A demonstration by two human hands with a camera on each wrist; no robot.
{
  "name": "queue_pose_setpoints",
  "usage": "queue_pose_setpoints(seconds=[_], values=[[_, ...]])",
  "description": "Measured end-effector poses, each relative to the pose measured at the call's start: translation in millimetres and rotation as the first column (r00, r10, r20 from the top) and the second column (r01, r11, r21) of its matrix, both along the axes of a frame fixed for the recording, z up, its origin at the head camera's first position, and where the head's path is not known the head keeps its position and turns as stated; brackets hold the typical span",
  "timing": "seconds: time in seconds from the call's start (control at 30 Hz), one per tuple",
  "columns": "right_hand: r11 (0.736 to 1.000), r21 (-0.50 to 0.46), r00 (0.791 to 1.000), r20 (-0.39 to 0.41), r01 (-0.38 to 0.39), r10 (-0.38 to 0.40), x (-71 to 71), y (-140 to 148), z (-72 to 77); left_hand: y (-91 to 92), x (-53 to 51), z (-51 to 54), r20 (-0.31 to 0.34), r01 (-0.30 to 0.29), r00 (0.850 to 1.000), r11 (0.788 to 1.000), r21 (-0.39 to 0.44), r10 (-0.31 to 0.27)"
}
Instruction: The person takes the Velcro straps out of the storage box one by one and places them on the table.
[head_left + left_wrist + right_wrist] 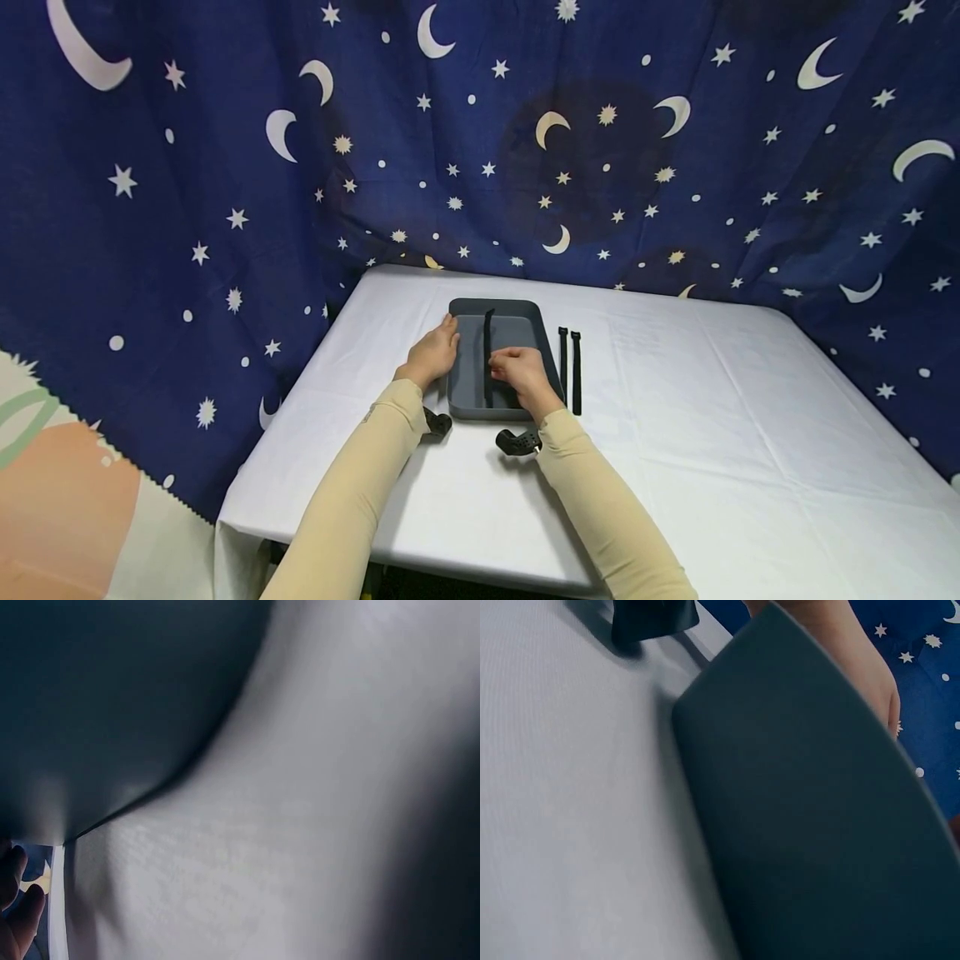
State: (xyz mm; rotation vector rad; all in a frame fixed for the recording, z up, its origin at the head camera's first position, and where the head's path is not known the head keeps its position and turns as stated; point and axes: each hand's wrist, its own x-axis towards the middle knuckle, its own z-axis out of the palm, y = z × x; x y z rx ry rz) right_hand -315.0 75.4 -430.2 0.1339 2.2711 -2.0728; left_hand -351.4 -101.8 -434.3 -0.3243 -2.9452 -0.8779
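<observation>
A dark grey rectangular tray (468, 354) lies on the white-covered table. In it is a long black strap (487, 333), running lengthwise from near the far end to near the close end. My right hand (519, 371) reaches over the tray and pinches the strap near its middle with thumb and fingers. Against the tray's left side rests my left hand (435, 352), its fingers extended along the rim. The left wrist view shows some fingers (26, 919) beyond the blurred tray wall (112, 712). In the right wrist view the tray wall (802, 787) hides the strap.
Two more black straps, a nearer-to-tray strap (563, 358) and an outer strap (576, 375), lie side by side right of the tray. Black wrist-camera mounts (517, 442) hang under both wrists. A dark blue curtain (510, 150) with moons and stars stands behind the table (712, 417).
</observation>
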Motion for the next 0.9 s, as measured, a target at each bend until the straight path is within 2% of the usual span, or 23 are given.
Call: queue_pose_setpoints(seconds=[0.53,0.9], values=[[1.0,-0.026,1.0,-0.014,0.002,-0.002,1.5,10.8,-3.5,1.5,-1.8,-5.4,0.005,0.0,1.0,1.0,0.007,0.0],[0.999,-0.032,1.0,-0.021,0.009,-0.009,0.5,22.6,-0.6,1.0,-1.2,-3.1,-0.011,-0.006,1.0,1.0,0.015,0.006]])
